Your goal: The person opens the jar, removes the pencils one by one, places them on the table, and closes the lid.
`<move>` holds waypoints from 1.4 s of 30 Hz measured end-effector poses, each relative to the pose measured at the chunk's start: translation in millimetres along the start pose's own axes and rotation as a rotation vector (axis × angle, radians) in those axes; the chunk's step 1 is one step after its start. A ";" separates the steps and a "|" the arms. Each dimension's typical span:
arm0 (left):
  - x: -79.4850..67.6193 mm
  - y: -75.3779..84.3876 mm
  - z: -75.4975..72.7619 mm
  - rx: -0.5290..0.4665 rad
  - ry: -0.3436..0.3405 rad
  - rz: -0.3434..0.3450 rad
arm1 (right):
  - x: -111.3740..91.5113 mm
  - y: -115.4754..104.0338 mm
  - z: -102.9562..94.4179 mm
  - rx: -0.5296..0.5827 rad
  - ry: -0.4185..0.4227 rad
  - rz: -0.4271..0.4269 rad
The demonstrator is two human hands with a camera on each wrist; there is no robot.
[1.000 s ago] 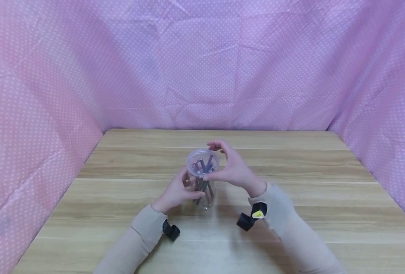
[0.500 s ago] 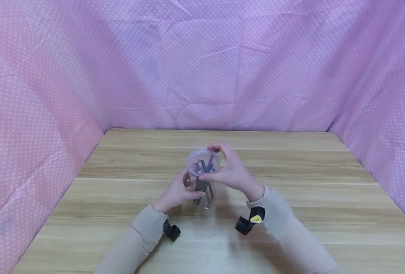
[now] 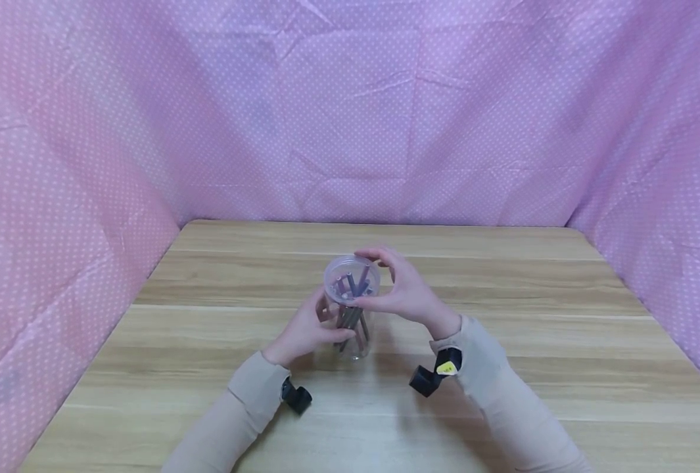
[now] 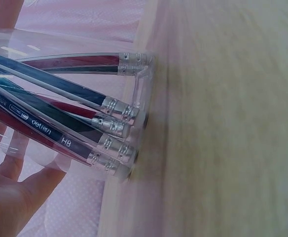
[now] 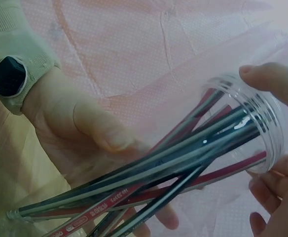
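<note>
A clear jar stands close to upright just below the centre of the head view, with a bundle of pencils leaning at several angles inside it. The left hand is wrapped round the jar's side from the left of the frame, thumb on the near side. The right hand comes from the right and grips the round top between its thumb and bent fingers. The pencils are red and dark, one marked HB, and their metal eraser ends sit at the jar's base. That base seems to rest on the wooden table, though the clear plastic makes contact hard to judge. Beige sleeves and black wrist cameras show below, and pink dotted cloth fills the upper frame.
</note>
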State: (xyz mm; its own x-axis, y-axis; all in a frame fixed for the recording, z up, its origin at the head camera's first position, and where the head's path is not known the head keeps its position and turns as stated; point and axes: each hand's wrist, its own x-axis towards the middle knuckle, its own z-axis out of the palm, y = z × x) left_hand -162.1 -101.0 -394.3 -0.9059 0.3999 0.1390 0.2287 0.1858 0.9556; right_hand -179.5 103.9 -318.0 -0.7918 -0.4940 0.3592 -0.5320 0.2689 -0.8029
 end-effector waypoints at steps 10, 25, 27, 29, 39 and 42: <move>0.5 0.8 -1.5 -0.008 0.001 -0.034 | 1.6 14.2 -3.8 0.318 -0.168 -0.099; -1.2 1.1 -0.9 -0.020 -0.011 -0.037 | 8.4 19.5 0.0 0.363 -0.221 -0.100; -1.3 1.3 -0.8 -0.019 -0.012 -0.034 | 8.6 19.9 0.3 0.343 -0.217 -0.110; -1.6 1.6 -0.5 -0.018 -0.013 -0.030 | 7.4 19.4 0.0 0.301 -0.199 -0.117; -3.8 5.2 1.2 -0.004 -0.002 -0.035 | -7.0 2.6 2.1 0.019 0.035 -0.005; -4.0 5.0 1.7 0.004 -0.002 -0.026 | -9.8 1.0 6.0 -0.020 0.079 0.012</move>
State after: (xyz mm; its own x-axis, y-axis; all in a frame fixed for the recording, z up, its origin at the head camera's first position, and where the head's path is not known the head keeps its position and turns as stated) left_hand -156.7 -100.1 -390.5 -0.9110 0.3965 0.1135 0.2063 0.1999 0.9579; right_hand -170.5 104.0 -325.2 -0.8191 -0.4238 0.3865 -0.5274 0.2914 -0.7981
